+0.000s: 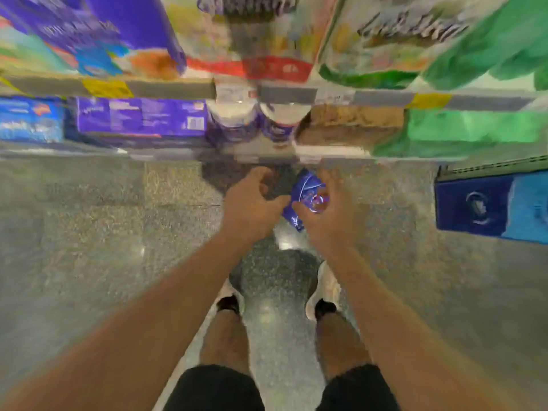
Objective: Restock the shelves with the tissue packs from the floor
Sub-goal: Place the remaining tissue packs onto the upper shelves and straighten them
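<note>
A small blue tissue pack (305, 191) hangs over the speckled floor just in front of the bottom shelf (261, 157). My right hand (329, 212) grips its right side, fingers curled round it. My left hand (252, 200) is at the pack's left edge with curled fingers and the thumb touching the wrapper; the frame is blurred, so the grip there is unclear. Both forearms reach forward from the lower corners.
Shelves ahead hold purple boxes (139, 117), white-and-purple rolls (234, 120), a brown pack (353, 123) and green packs (474, 126). A blue pack (489, 206) lies on the floor at the right. My feet in white shoes (323, 289) stand below the hands.
</note>
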